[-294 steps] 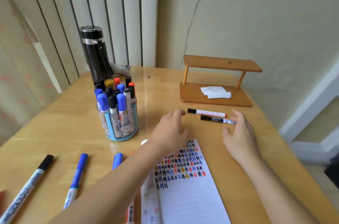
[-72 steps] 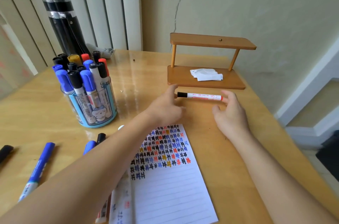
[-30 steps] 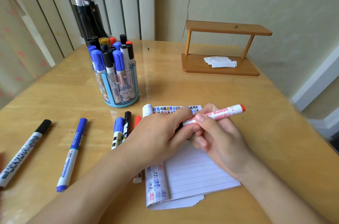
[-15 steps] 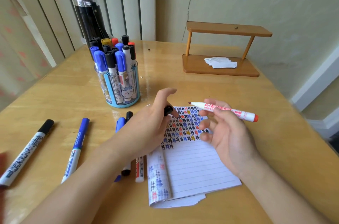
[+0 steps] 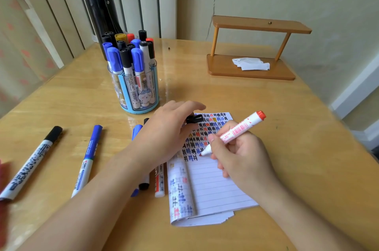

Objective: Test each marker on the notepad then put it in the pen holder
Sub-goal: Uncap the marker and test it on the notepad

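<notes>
From the head camera we see the pen holder [image 5: 135, 94], beyond the notepad's [image 5: 215, 189] far left corner, packed with capped markers [image 5: 137, 59]. Our right hand [image 5: 244, 158] grips the red marker [image 5: 238, 129], tip on the notepad; our left hand [image 5: 164, 137] pinches a black cap [image 5: 193, 118]. Our left forearm half hides loose markers [image 5: 159, 183] left of the notepad.

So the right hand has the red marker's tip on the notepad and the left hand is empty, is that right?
Not quite. The head view shows the left hand holding a black cap. The rest holds: the right hand has the red marker tip on the notepad.
</notes>
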